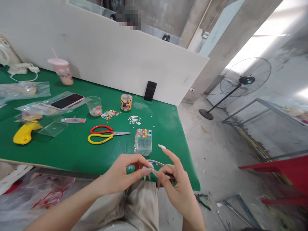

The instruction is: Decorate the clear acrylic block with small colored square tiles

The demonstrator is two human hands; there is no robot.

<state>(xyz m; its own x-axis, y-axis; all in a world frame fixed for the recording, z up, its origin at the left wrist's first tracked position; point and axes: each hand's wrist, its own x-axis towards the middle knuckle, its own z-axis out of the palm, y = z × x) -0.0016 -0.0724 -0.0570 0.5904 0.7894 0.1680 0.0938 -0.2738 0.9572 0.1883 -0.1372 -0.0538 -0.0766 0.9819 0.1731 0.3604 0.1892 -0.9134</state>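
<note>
My left hand (131, 170) and my right hand (174, 179) meet at the table's front edge. Thumb and fingers of each are pinched together, with the right index finger raised. What lies between the fingertips is too small to make out. Just behind them curves a thin white strip (156, 162), partly hidden; I cannot tell whether it is held. Beyond my hands stands a clear box (144, 145) with colourful mosaic pieces along its top and left side. Scissors (103, 134) with a red and a yellow handle lie to its left. White chips (134, 120) are scattered behind it.
A mosaic-covered cup (126, 103), a clear cup of pieces (95, 109), loose coloured pieces (109, 114), a tube (75, 120), a phone (68, 101), a pink tumbler (63, 72) and a yellow tool (23, 134) occupy the green table (115, 154). A white partition (115, 54) rises behind.
</note>
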